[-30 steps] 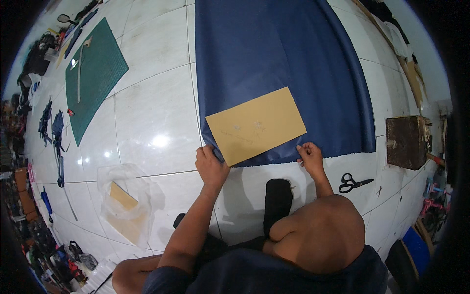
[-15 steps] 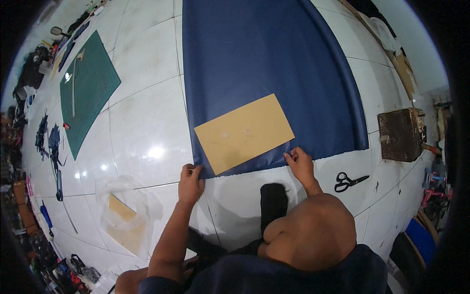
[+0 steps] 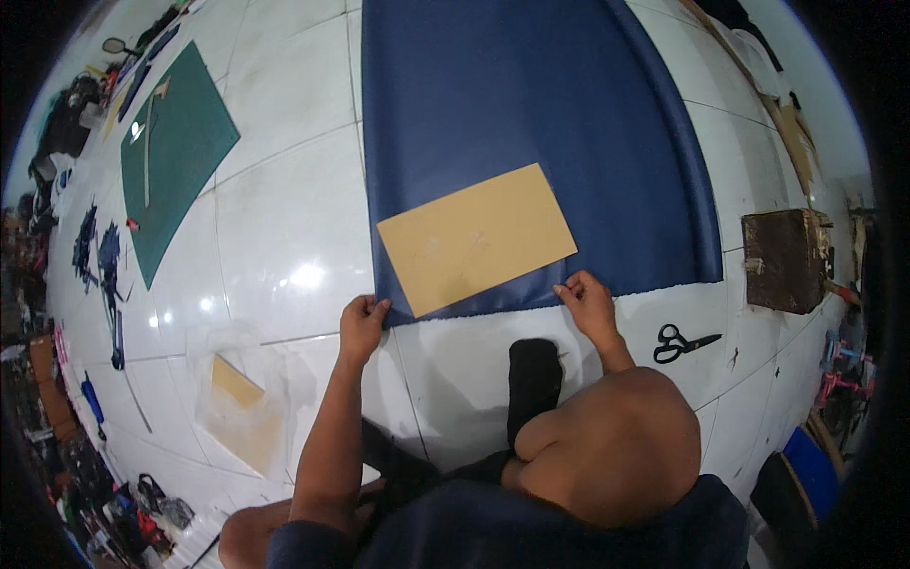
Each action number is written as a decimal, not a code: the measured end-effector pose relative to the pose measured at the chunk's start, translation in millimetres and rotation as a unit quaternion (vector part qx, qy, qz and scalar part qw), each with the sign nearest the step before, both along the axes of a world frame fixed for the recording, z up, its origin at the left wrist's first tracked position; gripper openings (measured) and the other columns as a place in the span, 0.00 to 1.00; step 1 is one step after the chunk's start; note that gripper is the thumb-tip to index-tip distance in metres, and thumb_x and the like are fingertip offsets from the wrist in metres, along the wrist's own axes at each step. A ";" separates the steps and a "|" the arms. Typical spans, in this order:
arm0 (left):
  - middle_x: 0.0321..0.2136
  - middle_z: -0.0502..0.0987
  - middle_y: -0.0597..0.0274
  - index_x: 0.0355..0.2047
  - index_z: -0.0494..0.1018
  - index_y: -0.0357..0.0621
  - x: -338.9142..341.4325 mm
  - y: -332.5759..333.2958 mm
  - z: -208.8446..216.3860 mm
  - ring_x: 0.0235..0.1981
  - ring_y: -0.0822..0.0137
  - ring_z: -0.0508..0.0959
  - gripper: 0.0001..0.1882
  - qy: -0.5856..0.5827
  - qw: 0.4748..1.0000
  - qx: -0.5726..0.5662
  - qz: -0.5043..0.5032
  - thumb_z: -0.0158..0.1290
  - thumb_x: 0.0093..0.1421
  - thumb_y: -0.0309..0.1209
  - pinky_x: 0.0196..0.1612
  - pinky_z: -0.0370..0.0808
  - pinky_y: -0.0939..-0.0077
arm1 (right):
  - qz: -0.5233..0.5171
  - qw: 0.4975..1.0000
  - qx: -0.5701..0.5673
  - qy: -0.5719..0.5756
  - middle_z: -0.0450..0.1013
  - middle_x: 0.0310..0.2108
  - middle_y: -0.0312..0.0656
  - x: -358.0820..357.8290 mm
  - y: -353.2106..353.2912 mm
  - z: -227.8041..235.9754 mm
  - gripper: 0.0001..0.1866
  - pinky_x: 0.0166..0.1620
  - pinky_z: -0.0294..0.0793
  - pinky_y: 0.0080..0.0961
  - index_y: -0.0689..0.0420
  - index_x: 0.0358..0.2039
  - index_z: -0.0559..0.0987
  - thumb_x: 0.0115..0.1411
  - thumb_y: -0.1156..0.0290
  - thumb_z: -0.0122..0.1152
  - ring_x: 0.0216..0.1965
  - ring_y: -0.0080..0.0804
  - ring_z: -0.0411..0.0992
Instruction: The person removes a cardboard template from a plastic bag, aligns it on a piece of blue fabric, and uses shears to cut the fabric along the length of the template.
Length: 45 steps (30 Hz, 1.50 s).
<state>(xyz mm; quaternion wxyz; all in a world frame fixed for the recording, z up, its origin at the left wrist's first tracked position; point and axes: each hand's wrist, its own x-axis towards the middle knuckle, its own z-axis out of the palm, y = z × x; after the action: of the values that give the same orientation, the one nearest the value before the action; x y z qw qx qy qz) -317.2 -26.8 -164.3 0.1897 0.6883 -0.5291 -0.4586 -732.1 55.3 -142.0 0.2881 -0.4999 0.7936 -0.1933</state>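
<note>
A long navy leather-like sheet (image 3: 493, 104) lies spread over the tiled floor, its rough cut edge nearest me. On its near left part rests a tan rectangular card (image 3: 477, 242), set at a slant. My left hand (image 3: 363, 325) pinches the sheet's near left corner between thumb and fingers. Farther right along the same edge, just past the card's lower right corner, my right hand (image 3: 590, 302) also pinches the sheet, which puckers slightly there. Black-handled scissors (image 3: 684, 343) lie on the floor to the right of my right hand.
A green cutting mat (image 3: 180, 161) with a metal ruler (image 3: 147, 166) on it lies at the left. Near my left forearm is a clear plastic bag (image 3: 242, 408) with tan pieces. A brown box (image 3: 785, 261) stands at the right. My black-covered foot (image 3: 534, 379) is close to the sheet's edge.
The whole view has shifted a little, so the sheet and card sit slightly higher in it. Both hands keep their pinch on the sheet's near edge.
</note>
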 end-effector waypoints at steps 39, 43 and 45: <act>0.23 0.74 0.65 0.38 0.77 0.36 57.7 -51.1 19.8 0.24 0.75 0.71 0.11 -0.012 0.997 -0.060 0.041 0.58 0.59 0.31 0.29 0.70 0.77 | 0.223 0.949 -0.115 0.193 0.49 0.71 0.52 155.3 -139.4 -15.6 0.32 0.67 0.33 0.69 0.45 0.65 0.67 0.65 0.44 0.49 0.72 0.60 0.42; 0.24 0.77 0.62 0.36 0.77 0.35 55.5 -82.9 22.0 0.26 0.72 0.74 0.10 -0.058 0.991 -0.117 0.037 0.57 0.60 0.31 0.33 0.73 0.77 | 0.221 0.945 -0.157 0.182 0.50 0.71 0.51 145.1 -211.1 -20.7 0.32 0.67 0.33 0.69 0.45 0.65 0.68 0.64 0.44 0.50 0.72 0.58 0.43; 0.30 0.80 0.57 0.37 0.77 0.35 57.0 -105.0 22.1 0.31 0.68 0.79 0.09 -0.086 0.990 -0.107 0.024 0.55 0.63 0.30 0.38 0.76 0.73 | 0.238 0.940 -0.168 0.175 0.51 0.70 0.53 146.8 -225.0 -20.9 0.31 0.67 0.33 0.71 0.45 0.64 0.69 0.64 0.44 0.52 0.71 0.60 0.43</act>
<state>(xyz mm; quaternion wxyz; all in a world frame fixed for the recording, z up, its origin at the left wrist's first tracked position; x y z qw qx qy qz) -260.2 -131.8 -142.1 0.2271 0.7138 -0.5725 -0.3334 -585.3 -169.7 -162.9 0.0940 -0.7412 0.6455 -0.1586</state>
